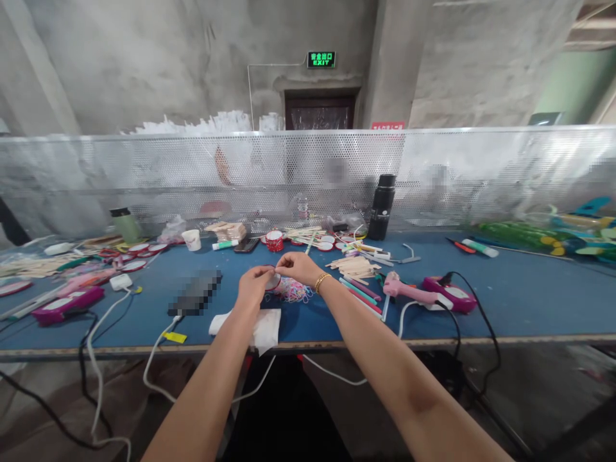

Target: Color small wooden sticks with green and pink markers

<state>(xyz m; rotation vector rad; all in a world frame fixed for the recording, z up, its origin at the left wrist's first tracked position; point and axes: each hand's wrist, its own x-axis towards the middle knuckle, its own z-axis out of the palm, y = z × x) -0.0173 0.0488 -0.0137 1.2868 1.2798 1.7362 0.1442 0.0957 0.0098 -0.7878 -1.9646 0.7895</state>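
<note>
Above the near middle of the blue table, my left hand (254, 283) is closed with its fingers around a small white round piece with a dark red rim (273, 281). My right hand (297, 268), with a gold bracelet (321, 281) at the wrist, pinches at the upper edge of that piece. What sits between the right fingertips is too small to make out. Just beneath both hands lies a pile of small coloured rubber bands (296, 290). A white tissue (267, 326) rests below my left wrist near the table edge.
Right of my hands are wooden sticks (355, 267), coloured glue sticks (363, 296), a pink glue gun (411, 292) and a purple box (455, 296). A phone (195, 292) lies left. Behind are a red-and-white drum shape (274, 240), a paper cup (191, 240) and a black thermos (382, 208). Cables hang over the front edge.
</note>
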